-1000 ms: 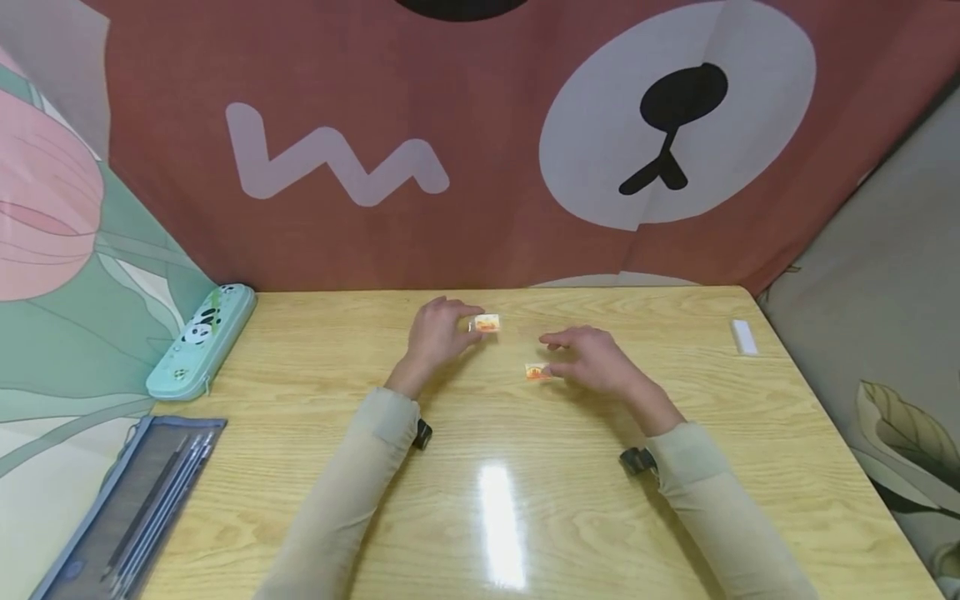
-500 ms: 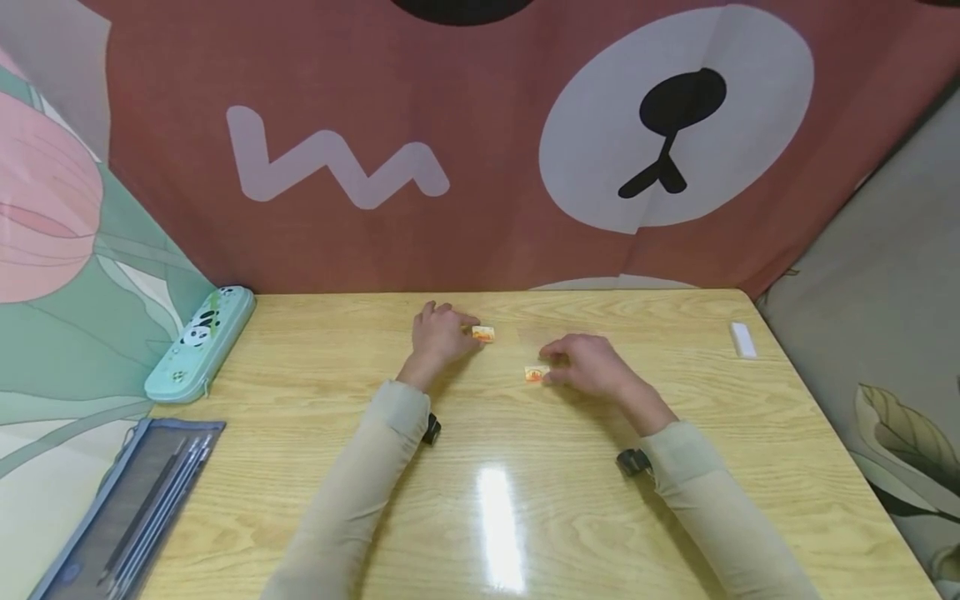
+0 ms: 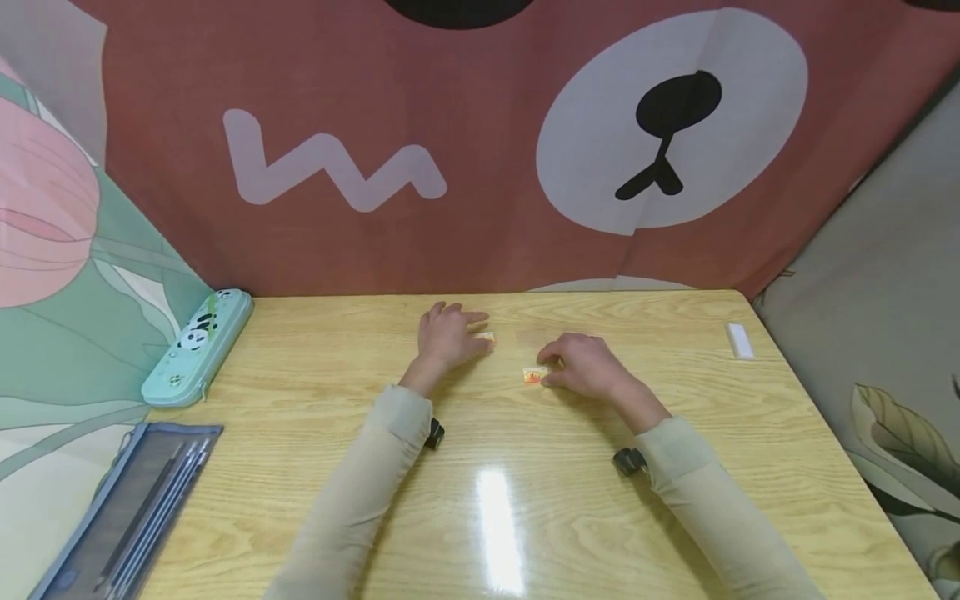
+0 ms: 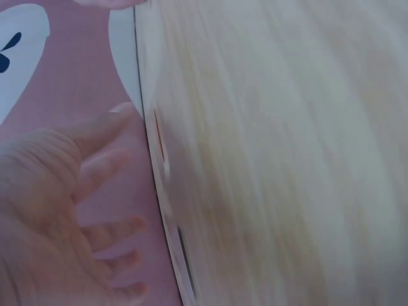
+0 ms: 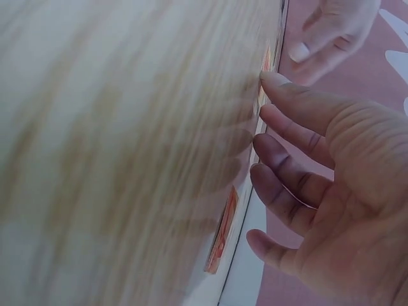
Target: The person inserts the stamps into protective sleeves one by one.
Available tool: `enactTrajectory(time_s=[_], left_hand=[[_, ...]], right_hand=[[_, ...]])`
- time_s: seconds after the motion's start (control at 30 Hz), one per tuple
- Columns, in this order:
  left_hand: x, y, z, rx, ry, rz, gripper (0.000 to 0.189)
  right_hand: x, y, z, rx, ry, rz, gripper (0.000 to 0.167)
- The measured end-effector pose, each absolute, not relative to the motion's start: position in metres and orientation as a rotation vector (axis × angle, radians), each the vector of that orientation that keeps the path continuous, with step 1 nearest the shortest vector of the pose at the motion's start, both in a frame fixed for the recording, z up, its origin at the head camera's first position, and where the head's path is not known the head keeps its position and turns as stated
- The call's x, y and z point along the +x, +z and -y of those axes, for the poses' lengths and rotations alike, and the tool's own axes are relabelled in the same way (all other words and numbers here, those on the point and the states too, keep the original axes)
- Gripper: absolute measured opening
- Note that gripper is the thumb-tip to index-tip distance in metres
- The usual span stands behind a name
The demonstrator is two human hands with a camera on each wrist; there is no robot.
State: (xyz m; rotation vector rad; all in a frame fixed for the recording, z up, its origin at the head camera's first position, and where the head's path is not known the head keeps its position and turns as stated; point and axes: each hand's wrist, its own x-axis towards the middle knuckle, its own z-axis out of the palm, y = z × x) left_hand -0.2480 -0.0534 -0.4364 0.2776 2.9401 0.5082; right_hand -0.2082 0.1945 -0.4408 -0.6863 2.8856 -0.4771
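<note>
In the head view my left hand [image 3: 447, 336] is over the far middle of the table, its fingers spread. Its thumb partly covers a small orange-and-white card [image 3: 486, 337]. The left wrist view shows the thumb apart from the fingers, beside a thin orange-edged card [image 4: 160, 137] seen nearly edge-on. To the right, my right hand [image 3: 588, 365] has its thumb tip at a second small orange-and-yellow card [image 3: 534, 375] lying on the table. Its other fingers are loosely bent in the right wrist view, where a reddish strip [image 5: 222, 234] lies below them.
A white block [image 3: 740, 341] lies at the far right of the wooden table [image 3: 360, 350]. At the left are a mint panda pencil case [image 3: 198, 346] and a mesh pouch [image 3: 135, 508] with pencils. A cloth with a bear print [image 3: 360, 250] hangs behind the table.
My left hand has come down and slightly right with its card, which was pinched at first and now sits low by the thumb. My right hand has closed in slightly; its card has barely moved.
</note>
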Motion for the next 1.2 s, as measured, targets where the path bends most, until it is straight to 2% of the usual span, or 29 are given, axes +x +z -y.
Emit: enactTrajectory(time_s=[0.23,0.63,1.2], left_hand=[[-0.247,-0.439,0.031,0.372,0.480,-2.915,0.060],[-0.249,-0.445,0.001,0.403,0.524,-2.944,0.049],[-0.250,-0.444,-0.001,0.381,0.540,-2.947,0.028]], right_hand=[[-0.212,-0.443,-0.197,-0.711,-0.487,-2.883,0.020],[-0.212,-0.444,-0.199,-0.722,-0.547,-2.864,0.006],[-0.207,-0.442,-0.195,-0.616,-0.725,-2.823,0.007]])
